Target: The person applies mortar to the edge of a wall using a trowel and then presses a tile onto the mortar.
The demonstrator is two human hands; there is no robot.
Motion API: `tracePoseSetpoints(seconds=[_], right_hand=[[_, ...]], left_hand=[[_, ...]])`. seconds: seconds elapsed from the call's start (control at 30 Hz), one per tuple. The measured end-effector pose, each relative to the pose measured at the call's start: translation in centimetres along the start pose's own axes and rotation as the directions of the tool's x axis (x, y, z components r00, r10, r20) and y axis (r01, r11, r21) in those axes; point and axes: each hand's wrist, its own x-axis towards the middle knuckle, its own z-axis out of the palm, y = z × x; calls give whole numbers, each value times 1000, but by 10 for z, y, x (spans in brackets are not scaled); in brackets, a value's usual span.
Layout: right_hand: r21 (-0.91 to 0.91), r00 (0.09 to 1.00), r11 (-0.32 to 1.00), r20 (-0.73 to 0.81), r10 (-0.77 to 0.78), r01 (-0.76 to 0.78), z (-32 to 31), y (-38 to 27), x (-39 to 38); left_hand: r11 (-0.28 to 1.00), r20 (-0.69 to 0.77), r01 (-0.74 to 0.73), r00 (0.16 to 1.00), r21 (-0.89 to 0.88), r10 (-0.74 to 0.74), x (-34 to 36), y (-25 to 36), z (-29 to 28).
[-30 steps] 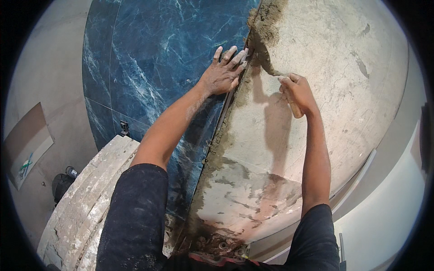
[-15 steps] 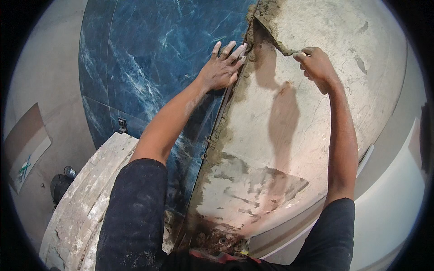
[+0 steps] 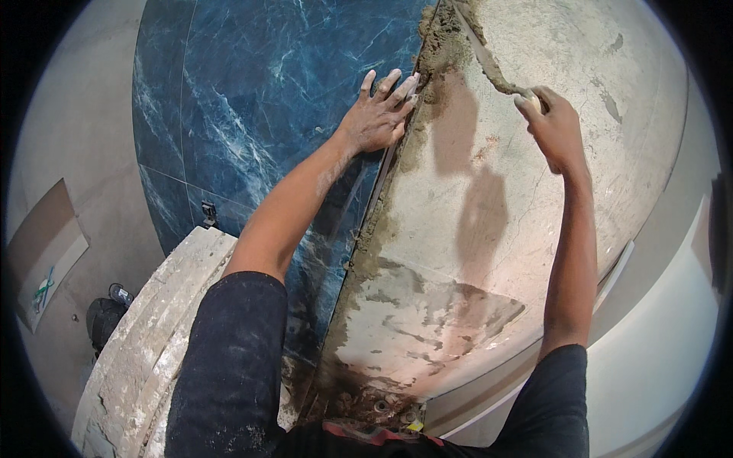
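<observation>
My right hand (image 3: 556, 126) grips the handle of a mortar-smeared trowel (image 3: 486, 61), its blade pointing up and left toward the tile edge. Grey wet mortar (image 3: 444, 44) lies in a rough strip beside that edge, just left of the blade. Spread over the blue marble-patterned tiles (image 3: 252, 99), my left hand (image 3: 379, 114) has its dusty fingers apart, with the fingertips at the tile's right edge. Bare pale wall (image 3: 580, 46), with patches of smeared mortar, extends to the right of the tiles. My arms' shadow falls on it.
A worn plank platform (image 3: 145, 328) stands at lower left. Behind it are a dark object (image 3: 104, 319) and a tile piece (image 3: 50, 244) with a green item on it. A pipe fitting (image 3: 380, 406) shows at the bottom, and a large white panel (image 3: 657, 336) at lower right.
My right hand has moved slightly right and down, and the trowel blade has swung away from the tile edge, exposing mortar there. My left hand has stayed nearly in place.
</observation>
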Motion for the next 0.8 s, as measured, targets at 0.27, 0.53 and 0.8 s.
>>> tracePoseSetpoints(seconds=[0.27,0.53,0.8], right_hand=[[970,965,215,162,-206,-117,18,9,-82],[844,864,182,497,84,-504,144,55,-80],[770,887,451,445,128,-451,116,53,-73]], left_hand=[[1000,-16,-1,1000,-6,1,-2,-2,2],[1000,-17,-5,1000,8,5,-1,0,6],[1000,-43,-5,999,23,6,-7,-2,8]])
